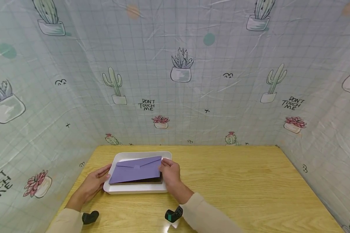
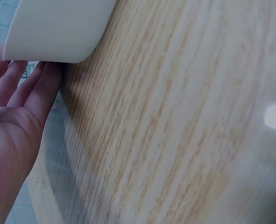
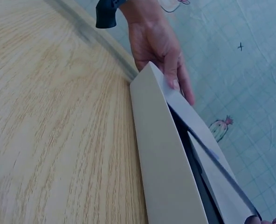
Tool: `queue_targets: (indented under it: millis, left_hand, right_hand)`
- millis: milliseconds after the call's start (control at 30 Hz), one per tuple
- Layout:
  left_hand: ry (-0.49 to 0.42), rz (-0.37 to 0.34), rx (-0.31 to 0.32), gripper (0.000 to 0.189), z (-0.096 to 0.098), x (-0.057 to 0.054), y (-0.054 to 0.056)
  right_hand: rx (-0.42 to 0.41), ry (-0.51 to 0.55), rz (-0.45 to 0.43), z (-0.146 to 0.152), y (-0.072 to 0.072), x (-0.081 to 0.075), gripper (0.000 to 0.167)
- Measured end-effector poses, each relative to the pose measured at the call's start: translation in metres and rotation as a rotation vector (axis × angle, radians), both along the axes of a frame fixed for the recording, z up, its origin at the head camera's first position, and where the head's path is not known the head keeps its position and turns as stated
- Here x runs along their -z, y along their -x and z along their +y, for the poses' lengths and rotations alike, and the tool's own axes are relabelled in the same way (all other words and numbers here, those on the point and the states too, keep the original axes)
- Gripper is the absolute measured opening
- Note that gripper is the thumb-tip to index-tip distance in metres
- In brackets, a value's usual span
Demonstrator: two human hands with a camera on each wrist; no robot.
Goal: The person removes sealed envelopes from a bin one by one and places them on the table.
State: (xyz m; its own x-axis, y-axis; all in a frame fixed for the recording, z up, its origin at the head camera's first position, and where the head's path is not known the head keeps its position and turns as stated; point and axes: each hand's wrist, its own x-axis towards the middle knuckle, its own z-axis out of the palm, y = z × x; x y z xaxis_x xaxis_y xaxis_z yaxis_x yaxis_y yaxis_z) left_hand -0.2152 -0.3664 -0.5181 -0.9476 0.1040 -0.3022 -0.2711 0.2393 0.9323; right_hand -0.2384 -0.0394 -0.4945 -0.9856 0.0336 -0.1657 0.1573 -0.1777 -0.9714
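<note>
A purple envelope [image 1: 140, 170], flap side up, lies tilted over a dark flat item with a tan edge [image 1: 151, 182] inside a white tray [image 1: 128, 189]. At the tray's left end, my left hand [image 1: 94, 182] grips the wall, thumb over the rim and fingers outside; the left wrist view shows the fingers of this hand [image 2: 14, 126] at the tray's underside. My right hand [image 1: 171, 173] pinches the envelope's right edge. In the right wrist view, the envelope's near edge stands raised above the dark item [image 3: 194, 158], and only the fingertips of my right hand [image 3: 268, 220] show.
The wooden table [image 1: 236, 181] stretches to the right of the tray. A cactus-print curtain [image 1: 192, 97] hangs behind the table and along both sides. Dark wrist-worn devices sit by my left sleeve [image 1: 67, 221] and right sleeve [image 1: 205, 212].
</note>
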Motion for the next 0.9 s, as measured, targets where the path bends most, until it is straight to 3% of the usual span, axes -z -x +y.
queue_targets:
  millis: [300,500,667,900]
  left_hand:
    - [0.008,-0.004,-0.008,0.063,0.001,0.001,-0.001]
    - [0.007,-0.003,-0.014,0.062,0.001,0.001,-0.001]
    - [0.016,-0.002,-0.012,0.063,0.0,0.001,-0.001]
    - [0.012,-0.011,-0.009,0.063,0.0,0.002,0.0]
  right_hand:
    - [0.063,-0.07,-0.03,-0.003,0.002,0.001,0.032]
    - [0.004,-0.041,-0.103,0.003,0.003,-0.005,0.018]
    - [-0.049,-0.005,-0.154,0.009,0.006,-0.007,0.017]
    - [-0.067,-0.035,-0.18,0.013,0.009,-0.007,0.016]
